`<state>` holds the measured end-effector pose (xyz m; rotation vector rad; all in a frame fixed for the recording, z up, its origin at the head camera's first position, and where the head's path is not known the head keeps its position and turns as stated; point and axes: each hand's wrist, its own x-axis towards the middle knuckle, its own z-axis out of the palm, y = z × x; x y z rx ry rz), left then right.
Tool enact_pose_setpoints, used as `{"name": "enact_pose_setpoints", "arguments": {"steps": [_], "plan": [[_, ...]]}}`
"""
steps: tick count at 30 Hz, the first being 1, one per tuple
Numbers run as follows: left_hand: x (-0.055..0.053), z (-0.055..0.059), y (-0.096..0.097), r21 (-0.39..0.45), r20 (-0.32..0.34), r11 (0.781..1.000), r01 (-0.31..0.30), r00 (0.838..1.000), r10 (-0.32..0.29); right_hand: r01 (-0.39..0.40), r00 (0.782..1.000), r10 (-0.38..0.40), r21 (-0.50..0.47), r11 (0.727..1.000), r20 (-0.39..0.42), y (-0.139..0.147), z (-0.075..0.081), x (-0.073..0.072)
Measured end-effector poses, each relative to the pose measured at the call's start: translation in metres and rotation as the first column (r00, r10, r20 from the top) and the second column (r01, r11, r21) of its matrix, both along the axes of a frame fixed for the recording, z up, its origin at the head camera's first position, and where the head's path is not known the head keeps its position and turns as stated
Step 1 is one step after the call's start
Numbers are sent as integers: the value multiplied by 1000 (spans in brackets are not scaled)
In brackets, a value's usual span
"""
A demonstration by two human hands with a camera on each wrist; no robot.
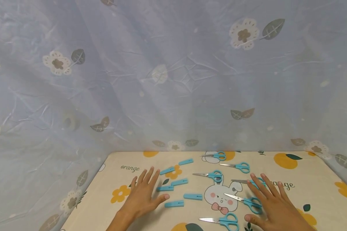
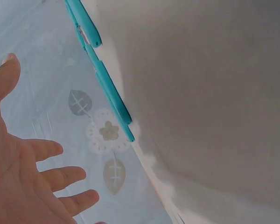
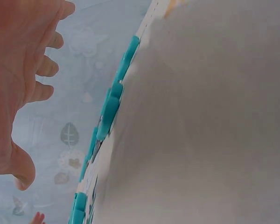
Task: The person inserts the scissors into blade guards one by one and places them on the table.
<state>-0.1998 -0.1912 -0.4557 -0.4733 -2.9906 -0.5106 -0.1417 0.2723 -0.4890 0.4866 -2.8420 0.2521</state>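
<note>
My left hand (image 1: 141,195) is held with fingers spread over the left part of the table, just left of several light-blue blade caps (image 1: 192,196). Its palm (image 2: 18,177) is bare in the left wrist view, apart from the teal caps (image 2: 113,95) lying on the cloth. Over on the right, my right hand (image 1: 280,210) is spread too and holds nothing. It overlaps the handles of one pair of scissors (image 1: 244,200) in the head view. Several small blue-handled scissors lie uncapped, blades pointing left; their handles (image 3: 109,111) show side-on below the right palm (image 3: 23,70).
A cream tablecloth (image 1: 95,200) printed with oranges, flowers and a rabbit covers the table. Behind and to the left hangs a pale blue-grey curtain (image 1: 188,112) with flower and leaf prints, meeting the table's far edge.
</note>
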Motion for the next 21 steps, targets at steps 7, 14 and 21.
{"name": "enact_pose_setpoints", "arguments": {"steps": [7, 14, 21], "plan": [[0, -2, 7, 42, -1, 998, 38, 999, -38, -14, 999, 15, -13, 1000, 39, -9, -2, 1], [0, -3, 12, 62, 1, 997, 55, 998, -55, -101, 994, 98, -41, 994, -55, -16, -3, 3], [4, -1, 17, 88, 66, 992, 94, 993, -100, -198, 970, 193, -20, 980, -146, -26, -9, 6]]}}
